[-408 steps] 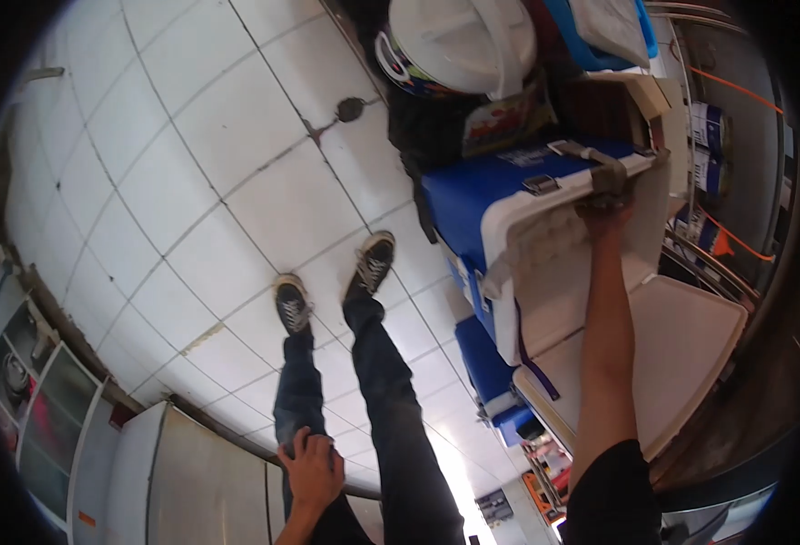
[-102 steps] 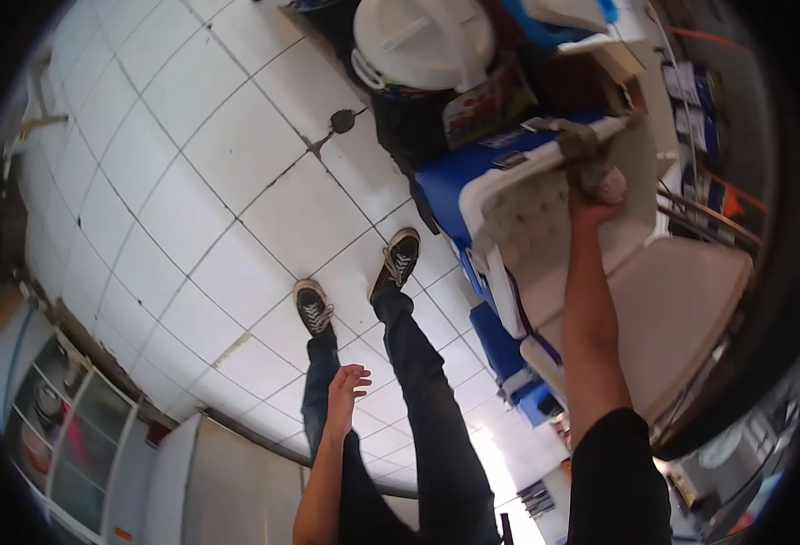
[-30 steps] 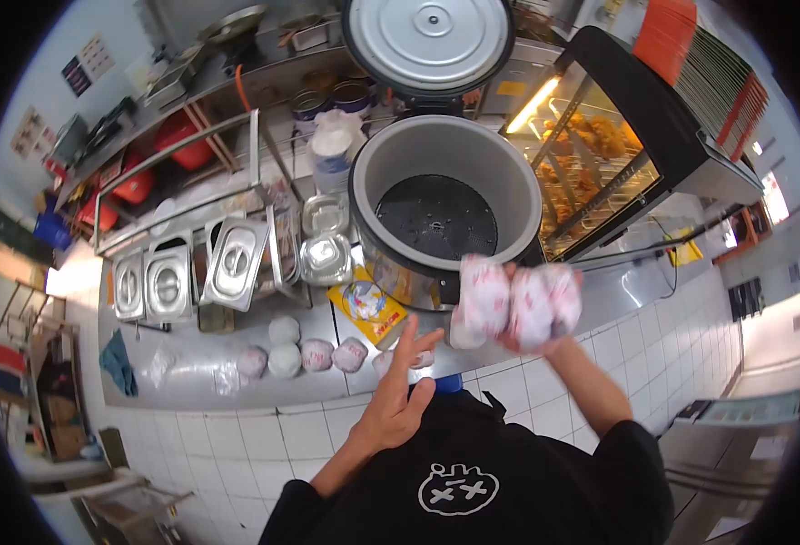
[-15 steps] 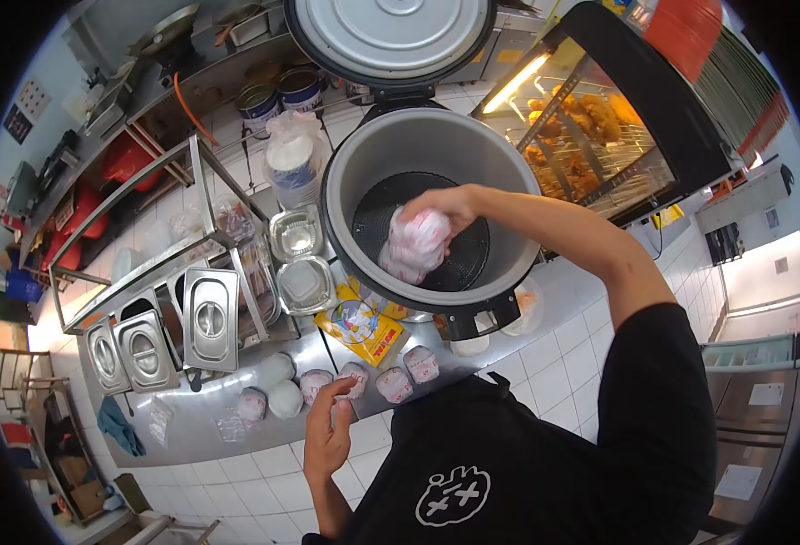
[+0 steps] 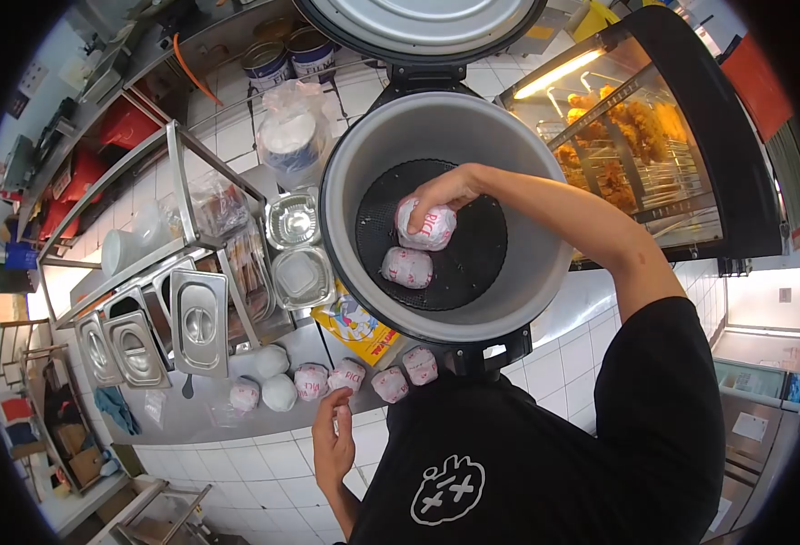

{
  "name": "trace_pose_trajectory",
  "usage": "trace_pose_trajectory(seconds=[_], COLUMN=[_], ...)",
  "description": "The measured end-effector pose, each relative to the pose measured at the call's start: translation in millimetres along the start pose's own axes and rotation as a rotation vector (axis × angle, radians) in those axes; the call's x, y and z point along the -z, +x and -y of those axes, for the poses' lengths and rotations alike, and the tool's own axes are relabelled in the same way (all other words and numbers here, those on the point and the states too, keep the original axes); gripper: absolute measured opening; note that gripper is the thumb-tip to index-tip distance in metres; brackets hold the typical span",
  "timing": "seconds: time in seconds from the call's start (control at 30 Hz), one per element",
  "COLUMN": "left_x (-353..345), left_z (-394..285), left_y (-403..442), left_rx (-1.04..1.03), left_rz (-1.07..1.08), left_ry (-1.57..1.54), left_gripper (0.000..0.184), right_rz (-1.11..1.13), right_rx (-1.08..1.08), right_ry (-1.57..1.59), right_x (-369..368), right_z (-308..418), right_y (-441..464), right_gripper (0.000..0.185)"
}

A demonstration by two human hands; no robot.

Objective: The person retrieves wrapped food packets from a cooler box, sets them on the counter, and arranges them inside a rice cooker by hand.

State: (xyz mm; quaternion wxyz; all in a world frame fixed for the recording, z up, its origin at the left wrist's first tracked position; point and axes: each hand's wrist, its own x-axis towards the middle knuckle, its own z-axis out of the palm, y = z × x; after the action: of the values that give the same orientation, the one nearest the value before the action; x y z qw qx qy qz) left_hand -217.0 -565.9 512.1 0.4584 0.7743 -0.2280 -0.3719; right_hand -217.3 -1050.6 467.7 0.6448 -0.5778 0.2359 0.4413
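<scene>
My right hand (image 5: 445, 188) reaches into a deep grey-walled cooker pot (image 5: 350, 145). Its fingers grip a paper-wrapped rice pack (image 5: 427, 227) with red "RICE" print. Just below it, a second wrapped rice pack (image 5: 407, 268) rests on the pot's black perforated bottom. My left hand (image 5: 333, 440) hovers by the counter's front edge with thumb and fingers apart, holding nothing. Closest to it is a wrapped rice pack (image 5: 346, 375) in a row of several more on the steel counter, among them two plain whitish bundles (image 5: 278, 392).
The cooker's lid (image 5: 418, 23) stands raised behind the pot. To the right is a lit glass warmer (image 5: 636, 136) with fried food. Left of the pot are clear plastic containers (image 5: 302, 275), a yellow packet (image 5: 356, 325) and lidded steel pans (image 5: 199, 322) under a metal rack.
The wrapped packs, blurred together under my right hand before, now show apart: one lies on the pot's bottom, the other is in my grip. The camera view has shifted slightly.
</scene>
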Motion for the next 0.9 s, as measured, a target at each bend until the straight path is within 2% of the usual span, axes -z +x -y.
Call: trace_pose_trajectory(seconds=[0.13,0.23,0.33,0.43,0.53,0.67,0.7,0.8,0.9], left_x=[3.7,5.2,8.0,9.9,12.1,11.1,10.3,8.4,5.4], left_z=[-2.2,-5.5,-3.1,6.3,12.0,10.1,9.1,9.6,11.7], left_y=[9.4,12.6,9.9,3.0,-2.7,-7.6,-9.0,-13.2,-15.9], left_rx=[-0.027,-0.043,-0.052,-0.042,-0.044,-0.039,-0.041,-0.044,-0.036], left_rz=[0.032,0.029,0.030,0.022,-0.003,-0.027,-0.030,-0.025,-0.016], left_ry=[0.005,0.022,0.043,0.012,0.024,0.028,0.031,0.040,0.049], left_gripper=[0.030,0.030,0.031,0.032,0.032,0.032,0.033,0.032,0.031], right_rz=[0.029,0.109,0.056,0.002,-0.012,0.115,0.101,-0.042,-0.259], right_rx=[0.067,0.101,0.110,0.038,0.012,-0.085,-0.096,-0.068,-0.105], right_ry=[0.044,0.101,0.087,0.142,-0.048,-0.074,-0.106,-0.196,-0.473], right_x=[-10.6,-32.7,-42.6,-26.8,-26.2,-55.0,-63.6,-73.4,-85.9], right_z=[-17.7,-25.3,-25.6,-22.7,-22.4,-43.9,-44.3,-51.5,-50.0], right_y=[12.6,15.9,6.3,-2.9,-20.1,-14.2,-18.9,-30.8,-34.5], right_gripper=[0.059,0.056,0.055,0.052,0.057,0.068,0.080,0.091,0.101])
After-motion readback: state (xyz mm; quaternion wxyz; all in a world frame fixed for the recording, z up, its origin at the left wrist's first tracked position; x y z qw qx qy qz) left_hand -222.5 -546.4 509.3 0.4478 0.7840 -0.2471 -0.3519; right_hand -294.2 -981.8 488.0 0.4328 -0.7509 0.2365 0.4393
